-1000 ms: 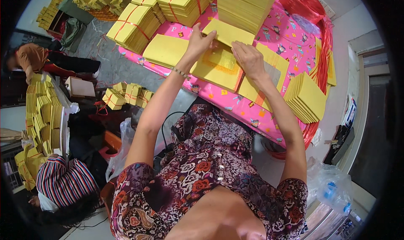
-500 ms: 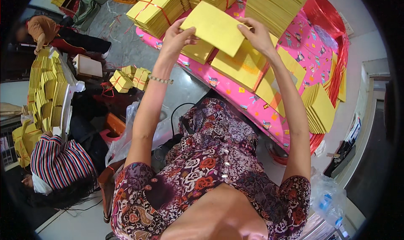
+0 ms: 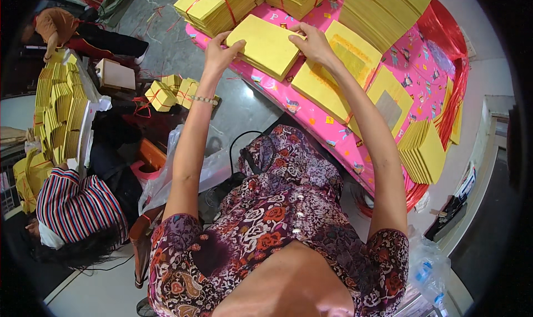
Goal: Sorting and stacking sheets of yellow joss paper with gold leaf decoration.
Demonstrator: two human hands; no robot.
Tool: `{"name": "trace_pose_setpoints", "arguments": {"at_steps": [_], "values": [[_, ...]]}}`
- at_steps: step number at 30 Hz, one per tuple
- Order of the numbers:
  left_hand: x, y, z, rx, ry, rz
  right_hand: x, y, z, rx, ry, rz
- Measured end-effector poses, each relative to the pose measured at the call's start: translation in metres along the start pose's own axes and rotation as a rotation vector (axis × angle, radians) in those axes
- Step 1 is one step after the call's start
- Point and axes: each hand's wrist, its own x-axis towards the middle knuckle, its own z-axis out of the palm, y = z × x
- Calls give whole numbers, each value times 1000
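A rectangular yellow paper piece (image 3: pixel 265 40) lies on top of a low stack of similar yellow paper near the table's left edge. My left hand (image 3: pixel 221 53) grips its left end, thumb on top and fingers at the side. My right hand (image 3: pixel 312 45) holds its right end in the same way, thumb over the edge. The fingertips of both hands are partly hidden. To the right of this stack lies a larger yellow paper pile (image 3: pixel 310 84) with orange marks, and beyond it a yellow sheet with a grey patch (image 3: pixel 384 109).
A pink patterned cloth (image 3: pixel 277 97) covers the table. Tied yellow bundles (image 3: pixel 214 9) and a tall paper stack (image 3: pixel 383 11) stand at the back. Red strings (image 3: pixel 458 78) hang at the right. Two people sit or bend at the left, near a long yellow paper row (image 3: pixel 61 111).
The yellow piece, held raised and tilted before, has come down flat onto the low stack. Both hands moved down and slightly left with it. The whole view has shifted a little.
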Motion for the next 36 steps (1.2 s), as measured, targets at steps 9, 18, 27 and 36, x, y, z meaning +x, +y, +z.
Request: {"name": "trace_pose_setpoints", "arguments": {"at_steps": [9,18,27,36], "values": [[0,-18,3,44,53,27,3,-8,-4,-111,-95,-2],[4,-38,8,176,120,144,-3,-17,3,-368,-54,-83],[-4,-18,4,715,270,366,-29,-20,-12,-562,259,-351],[-49,48,40,680,227,632,-138,-15,-92,-304,135,-203]]}}
